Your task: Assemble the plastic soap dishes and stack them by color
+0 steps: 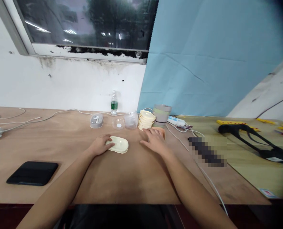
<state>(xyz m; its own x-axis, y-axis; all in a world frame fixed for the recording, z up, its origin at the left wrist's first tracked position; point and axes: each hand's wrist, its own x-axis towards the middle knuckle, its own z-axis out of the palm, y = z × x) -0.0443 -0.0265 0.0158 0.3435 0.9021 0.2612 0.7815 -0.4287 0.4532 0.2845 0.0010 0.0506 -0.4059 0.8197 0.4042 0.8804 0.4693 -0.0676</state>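
A shallow cream oval dish (pixel 119 144) rests on the brown tabletop, where my left hand (pixel 102 144) grips its left end. The thumb lies over the near rim and the fingers are at the far side. My right hand (pixel 154 140) has its fingers stretched out and its thumb apart, just in front of a stack of cream pieces (pixel 146 118). Beside and partly beneath that hand is a peach-coloured piece (pixel 163 132); whether the palm touches it I cannot tell. Behind it stands a stack of grey and green cups (pixel 162 114).
Along the back are a grey oval container (pixel 96 121), a clear lid (pixel 118 123), clear cups (pixel 131 120) and a water bottle (pixel 114 103). A black flat case (pixel 33 173) lies left. White cables, a power strip (pixel 176 121) and a black frame (pixel 257 143) are right.
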